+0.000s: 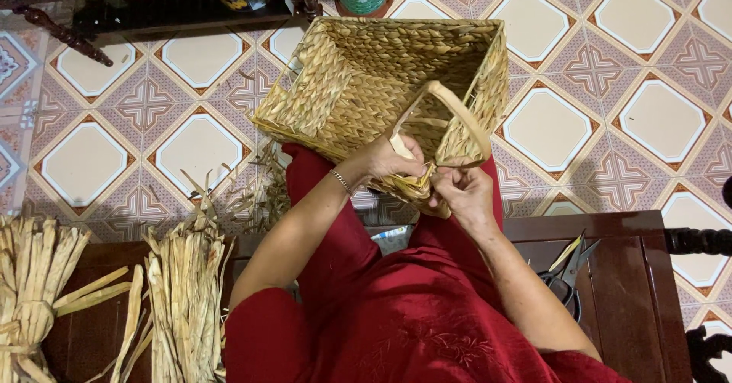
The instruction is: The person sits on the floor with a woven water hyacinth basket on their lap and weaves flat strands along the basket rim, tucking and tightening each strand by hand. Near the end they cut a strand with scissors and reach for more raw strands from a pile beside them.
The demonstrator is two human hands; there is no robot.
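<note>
A square woven straw basket (pixel 358 78) rests tilted on my knees, its opening facing away and up. Its looped handle (pixel 457 112) arches over the near rim. My left hand (pixel 390 159) pinches the near rim just below the handle's base. My right hand (pixel 462 192) grips a twisted straw strand (pixel 421 181) at the same spot on the rim. Both hands touch the basket's near edge and almost meet. I wear red clothes, and a thin bracelet sits on my left wrist.
Bundles of dried straw (pixel 183 291) lie on the dark wooden bench (pixel 618 276) at my left, another tied bundle (pixel 30 291) farther left. Scissors (pixel 568 272) lie on the bench at my right. Straw scraps (pixel 259 192) litter the patterned tile floor. Dark furniture (pixel 152 2) stands beyond.
</note>
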